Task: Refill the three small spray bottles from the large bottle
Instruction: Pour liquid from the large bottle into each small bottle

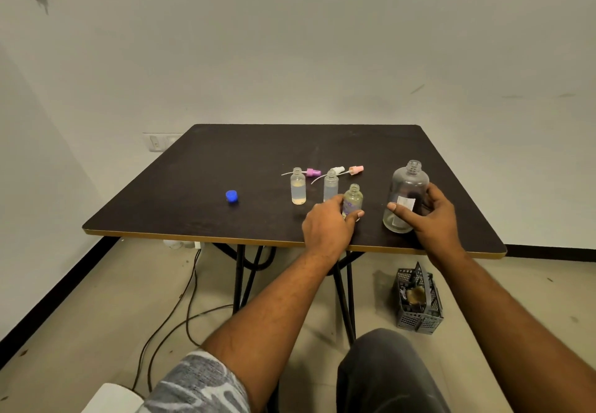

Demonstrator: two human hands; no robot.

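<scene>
1. The left grip [329,222] is wrapped round the lower part of a small bottle [353,200]. The thumb lies across the bottle's near side and the fingers curl round its left side.
2. That small bottle stands upright on the dark surface [206,167], near the front edge, with its neck open.
3. The right grip [432,215] holds the large bottle [408,186], thumb across the white label and fingers round the right side.
4. The large bottle is upright and uncapped, just right of the held small bottle. Its base is on or close to the surface; I cannot tell how much liquid is in it.
5. Two more small bottles stand open and upright, further away and to the left: the left bottle [298,189], holding pale liquid, and the middle bottle [331,185], partly hidden by the left grip.
6. Three spray tops lie on their sides beyond the small bottles: a purple one [312,172], a white one [337,170] and a pink one [356,169], each with its thin tube.
7. A blue cap [232,196] sits alone, well left of the bottles.
8. On the floor under the right side stands a grey basket [419,312]; cables [190,286] trail at the left.
</scene>
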